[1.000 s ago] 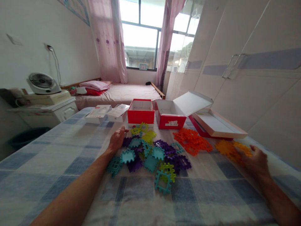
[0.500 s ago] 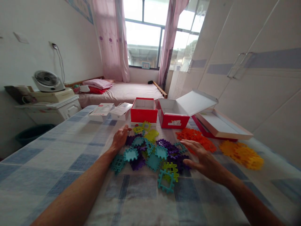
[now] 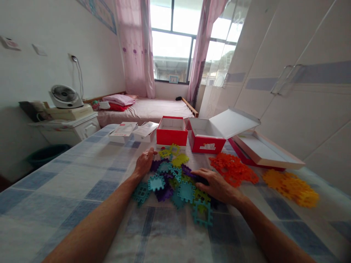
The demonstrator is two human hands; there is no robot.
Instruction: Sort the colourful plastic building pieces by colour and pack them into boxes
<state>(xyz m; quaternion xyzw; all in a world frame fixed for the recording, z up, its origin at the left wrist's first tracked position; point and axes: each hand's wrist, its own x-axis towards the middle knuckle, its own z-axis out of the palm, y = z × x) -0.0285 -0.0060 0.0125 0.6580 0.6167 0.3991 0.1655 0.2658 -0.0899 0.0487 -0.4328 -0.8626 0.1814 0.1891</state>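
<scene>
My left hand [image 3: 145, 162] rests at the left edge of a heap of toothed plastic building pieces, beside a purple piece [image 3: 155, 165]. Its fingers point forward, apart, holding nothing I can see. Across the heap, my right hand [image 3: 215, 182] lies low with fingers stretched left and thumb apart. Dark purple pieces show under it, and its fingertips touch a tilted purple piece [image 3: 186, 170]. Between the hands lie a teal square [image 3: 186, 191], a pale teal square [image 3: 156, 182] and yellow-green pieces [image 3: 180, 159]. Nearest me is a teal frame [image 3: 202, 213].
Orange pieces [image 3: 233, 170] and yellow pieces [image 3: 290, 187] lie in piles on the right. Behind stand an open red box [image 3: 172, 138], a red box with a raised lid [image 3: 207, 145], white boxes [image 3: 123, 132] and a shallow tray [image 3: 274, 153]. A checked cloth [image 3: 104, 171] covers the table.
My right hand has moved left and over the heap, covering purple pieces. The teal squares there have shifted nearer me. My left hand stays beside the heap; the view has turned slightly.
</scene>
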